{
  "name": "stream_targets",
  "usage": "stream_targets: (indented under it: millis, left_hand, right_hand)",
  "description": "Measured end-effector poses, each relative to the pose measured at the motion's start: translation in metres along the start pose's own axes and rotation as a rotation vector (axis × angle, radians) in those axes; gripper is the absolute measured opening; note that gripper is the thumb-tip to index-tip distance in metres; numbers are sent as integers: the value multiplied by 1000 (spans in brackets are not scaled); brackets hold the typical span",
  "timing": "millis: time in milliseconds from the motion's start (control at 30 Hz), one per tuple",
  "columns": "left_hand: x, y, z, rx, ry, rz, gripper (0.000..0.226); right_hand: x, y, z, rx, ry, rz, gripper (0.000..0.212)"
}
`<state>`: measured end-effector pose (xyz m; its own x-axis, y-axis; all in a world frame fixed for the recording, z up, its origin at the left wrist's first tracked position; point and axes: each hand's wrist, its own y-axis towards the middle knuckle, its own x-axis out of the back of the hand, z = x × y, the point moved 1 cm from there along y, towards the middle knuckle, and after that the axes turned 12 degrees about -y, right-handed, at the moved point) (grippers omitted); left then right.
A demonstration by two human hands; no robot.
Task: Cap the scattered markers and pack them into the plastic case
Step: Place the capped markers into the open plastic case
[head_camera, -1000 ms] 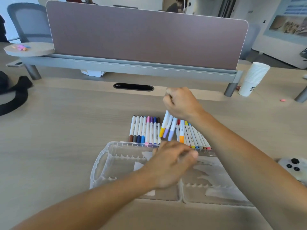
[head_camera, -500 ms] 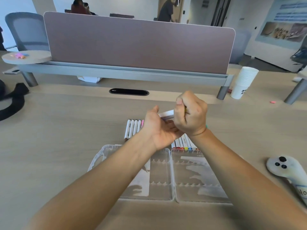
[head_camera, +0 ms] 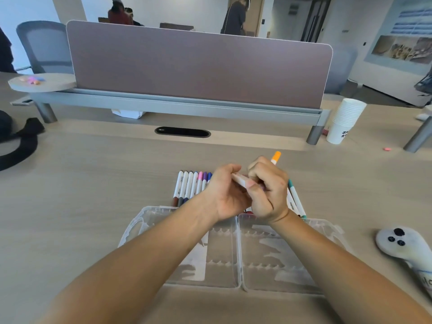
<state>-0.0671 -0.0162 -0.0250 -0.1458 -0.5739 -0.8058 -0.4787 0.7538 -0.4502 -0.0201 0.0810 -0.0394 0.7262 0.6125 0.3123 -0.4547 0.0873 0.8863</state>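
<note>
- A black strap lies on the desk at the far left edge, with a round side shelf beyond it that carries a few small coloured bits.
- A mauve divider panel stands across the far side of the desk, and a black cable slot sits in the desk just in front of it.
- A row of markers lies side by side on the desk, capped, just beyond the far edge of the case. The hands cover its right part.
- The clear plastic case lies open and flat on the near desk, its two halves side by side under both forearms.
- The left hand is raised over the marker row, palm turned right, its fingers curled and pressed against the right hand. Whether they grip anything cannot be told.
- The right hand is closed in a fist round the orange-capped marker, whose orange end sticks out past the knuckles on the far side.
- More markers, one a teal-tipped marker, lie on the desk just right of the right hand and reach the far rim of the case.
- A stack of white paper cups stands far right beside the divider's leg.
- A white controller rests on the near right of the desk, well apart from the case.
</note>
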Motion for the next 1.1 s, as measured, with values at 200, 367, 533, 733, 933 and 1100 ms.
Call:
stream_targets:
  millis: [200, 367, 533, 733, 933, 1100]
  left_hand:
    - [-4, -4, -3, 6, 220, 8, 30]
    - [2, -4, -8, -6, 264, 29, 29]
    - [21, 2, -22, -104, 490, -34, 21]
    - [24, 1, -26, -97, 666, -24, 16]
    - [18, 6, -34, -122, 521, 51, 16]
    - [20, 11, -44, -172, 483, 42, 9]
  right_hand:
    - [-1, 0, 1, 88, 67, 103, 30]
    - [4, -1, 0, 176, 31, 195, 20]
    - [5, 27, -28, -228, -109, 289, 14]
    - [-14, 54, -46, -563, -54, 810, 33]
    - [-31, 70, -39, -537, -51, 835, 43]
    - [-34, 79, -40, -467, -140, 852, 36]
